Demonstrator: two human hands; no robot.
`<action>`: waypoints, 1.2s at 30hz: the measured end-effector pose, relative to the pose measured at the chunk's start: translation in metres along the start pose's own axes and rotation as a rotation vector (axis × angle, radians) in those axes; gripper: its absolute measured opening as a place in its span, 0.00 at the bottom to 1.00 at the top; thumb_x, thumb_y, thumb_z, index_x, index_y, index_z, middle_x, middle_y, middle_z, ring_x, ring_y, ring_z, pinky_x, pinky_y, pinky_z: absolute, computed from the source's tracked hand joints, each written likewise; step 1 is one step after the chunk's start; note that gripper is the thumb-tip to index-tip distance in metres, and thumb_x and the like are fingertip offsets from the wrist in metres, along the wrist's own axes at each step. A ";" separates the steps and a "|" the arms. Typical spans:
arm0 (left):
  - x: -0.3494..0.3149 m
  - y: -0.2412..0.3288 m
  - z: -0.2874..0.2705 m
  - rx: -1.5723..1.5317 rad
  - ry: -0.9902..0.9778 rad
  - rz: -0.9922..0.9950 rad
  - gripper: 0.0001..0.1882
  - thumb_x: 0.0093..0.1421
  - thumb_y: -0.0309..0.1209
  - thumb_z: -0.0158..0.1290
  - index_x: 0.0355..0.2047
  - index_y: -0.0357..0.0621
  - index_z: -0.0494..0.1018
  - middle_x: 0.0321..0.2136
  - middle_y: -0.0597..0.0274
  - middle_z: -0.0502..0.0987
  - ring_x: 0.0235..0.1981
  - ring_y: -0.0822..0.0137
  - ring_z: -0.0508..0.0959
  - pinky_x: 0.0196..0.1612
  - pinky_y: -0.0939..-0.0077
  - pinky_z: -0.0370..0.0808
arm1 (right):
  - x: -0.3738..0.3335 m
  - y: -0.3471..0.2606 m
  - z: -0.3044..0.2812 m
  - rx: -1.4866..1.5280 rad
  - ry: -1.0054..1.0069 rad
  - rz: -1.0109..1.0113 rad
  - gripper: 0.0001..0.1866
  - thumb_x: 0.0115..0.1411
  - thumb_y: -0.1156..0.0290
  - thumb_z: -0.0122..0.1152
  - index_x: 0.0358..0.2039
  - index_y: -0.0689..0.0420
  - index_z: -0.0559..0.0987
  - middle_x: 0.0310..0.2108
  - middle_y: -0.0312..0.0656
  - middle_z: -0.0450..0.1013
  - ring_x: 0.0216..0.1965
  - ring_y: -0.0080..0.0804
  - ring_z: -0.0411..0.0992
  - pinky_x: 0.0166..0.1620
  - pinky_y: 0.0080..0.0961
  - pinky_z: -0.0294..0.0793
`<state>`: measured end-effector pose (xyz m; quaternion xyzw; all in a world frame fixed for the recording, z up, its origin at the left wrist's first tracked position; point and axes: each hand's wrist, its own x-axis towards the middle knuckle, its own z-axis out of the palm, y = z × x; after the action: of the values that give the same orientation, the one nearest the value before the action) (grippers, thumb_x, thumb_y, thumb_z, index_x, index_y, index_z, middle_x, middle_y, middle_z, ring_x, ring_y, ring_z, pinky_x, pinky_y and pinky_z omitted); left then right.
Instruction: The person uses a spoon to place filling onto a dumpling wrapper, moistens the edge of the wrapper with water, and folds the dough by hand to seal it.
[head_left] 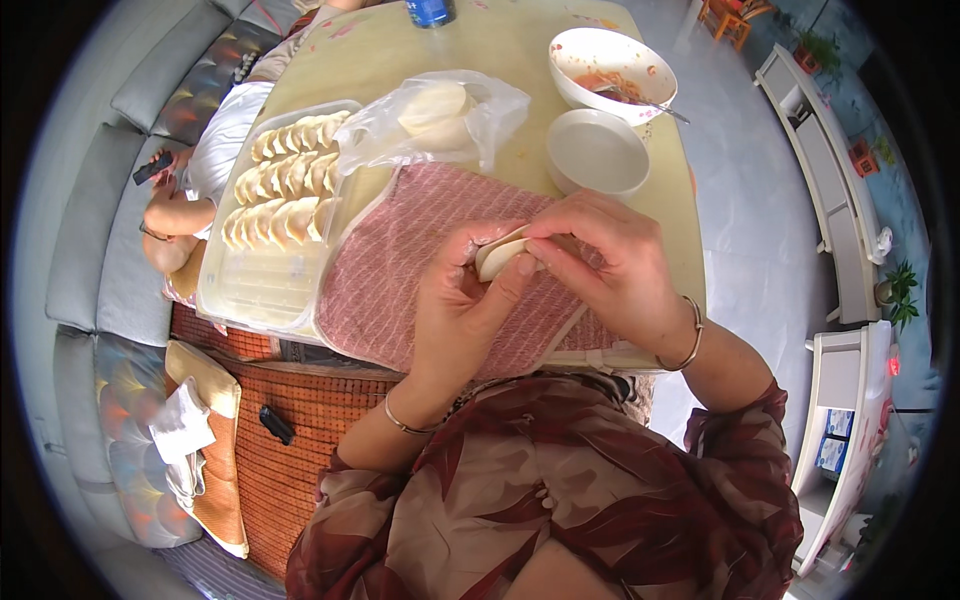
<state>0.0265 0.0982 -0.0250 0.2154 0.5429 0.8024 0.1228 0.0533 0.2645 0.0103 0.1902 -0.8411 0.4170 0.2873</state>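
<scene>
A folded dumpling is held over the pink cloth between my two hands. My left hand cups it, thumb along its near side. With thumb and fingertips, my right hand pinches its right end. Several shaped dumplings lie in rows in a clear plastic tray to the left. Beyond the cloth, a clear plastic bag holds a stack of round wrappers. At the far right stands a white bowl of reddish filling with a spoon in it.
A smaller white bowl sits just beyond my right hand. A blue can stands at the table's far edge. Another person sits on the grey sofa at left, a dark object in hand. White cabinets line the right wall.
</scene>
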 end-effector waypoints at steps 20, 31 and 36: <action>0.018 -0.002 -0.001 0.122 0.052 0.012 0.06 0.64 0.24 0.55 0.40 0.39 0.76 0.37 0.66 0.79 0.36 0.81 0.73 0.39 0.86 0.70 | 0.002 0.009 -0.003 0.061 -0.024 0.114 0.05 0.55 0.75 0.63 0.33 0.60 0.77 0.29 0.42 0.76 0.30 0.38 0.75 0.33 0.32 0.73; 0.019 0.002 -0.006 0.178 0.094 0.043 0.06 0.63 0.26 0.56 0.40 0.38 0.77 0.34 0.66 0.79 0.34 0.80 0.74 0.38 0.86 0.71 | 0.000 0.011 -0.007 0.223 -0.120 0.289 0.05 0.57 0.80 0.64 0.34 0.61 0.76 0.31 0.32 0.74 0.31 0.16 0.72 0.34 0.16 0.73; 0.018 0.002 -0.008 0.182 0.080 0.036 0.06 0.63 0.24 0.56 0.39 0.38 0.77 0.35 0.66 0.79 0.34 0.80 0.74 0.38 0.86 0.71 | 0.000 0.012 -0.004 0.239 -0.094 0.301 0.05 0.58 0.80 0.64 0.33 0.61 0.76 0.30 0.32 0.74 0.29 0.14 0.71 0.32 0.15 0.72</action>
<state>0.0068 0.0983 -0.0221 0.2031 0.6140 0.7598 0.0667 0.0481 0.2750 0.0047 0.1142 -0.8172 0.5426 0.1572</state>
